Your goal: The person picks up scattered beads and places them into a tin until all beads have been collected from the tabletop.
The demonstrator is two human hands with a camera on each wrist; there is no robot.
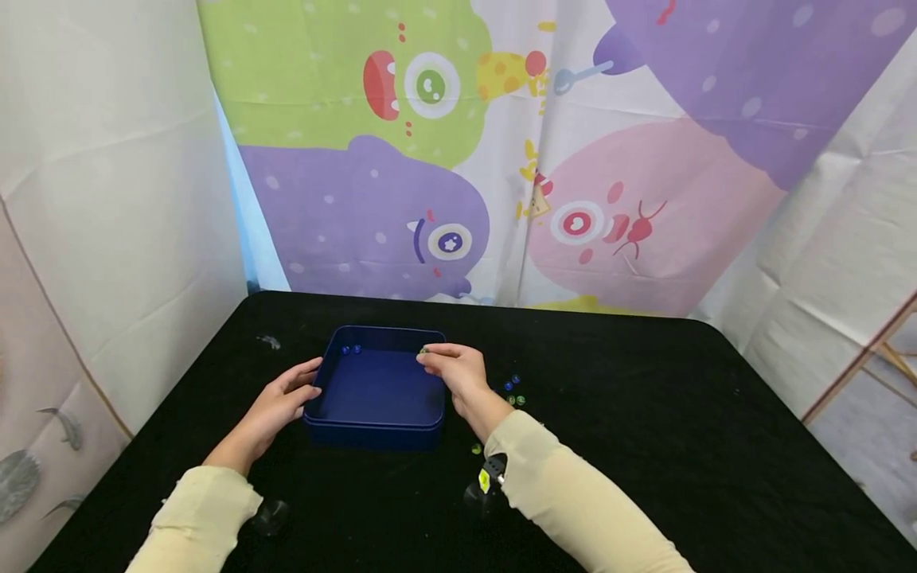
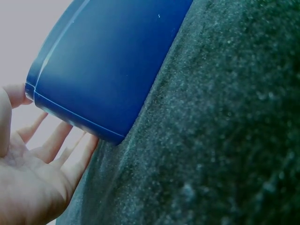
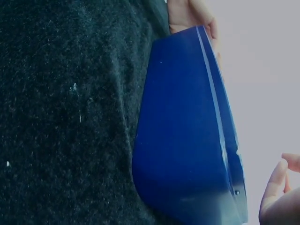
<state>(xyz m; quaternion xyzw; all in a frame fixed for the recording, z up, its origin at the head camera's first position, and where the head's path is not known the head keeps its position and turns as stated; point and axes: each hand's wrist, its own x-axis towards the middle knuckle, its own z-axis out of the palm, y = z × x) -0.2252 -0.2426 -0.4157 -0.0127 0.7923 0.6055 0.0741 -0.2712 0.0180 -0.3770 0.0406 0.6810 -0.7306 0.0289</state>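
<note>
A dark blue rectangular box (image 1: 383, 390), open at the top, stands on the black-covered table. Two blue marbles (image 1: 357, 348) lie inside near its back left corner. My left hand (image 1: 275, 406) rests against the box's left side, fingers extended along the outer wall (image 2: 108, 75) and the thumb by the rim. Over the right part of the box, my right hand (image 1: 462, 378) pinches a green marble (image 1: 423, 350) between thumb and fingertips. The right wrist view shows that hand's fingertips (image 3: 279, 171) beside the box rim, with the marble hidden there.
Right of the box lie a few blue marbles (image 1: 515, 380) and green marbles (image 1: 520, 400). Another green marble (image 1: 476, 449) sits nearer, beside the right sleeve. A cartoon-printed curtain (image 1: 401, 215) hangs behind the table (image 1: 645, 446), with white sheets at both sides.
</note>
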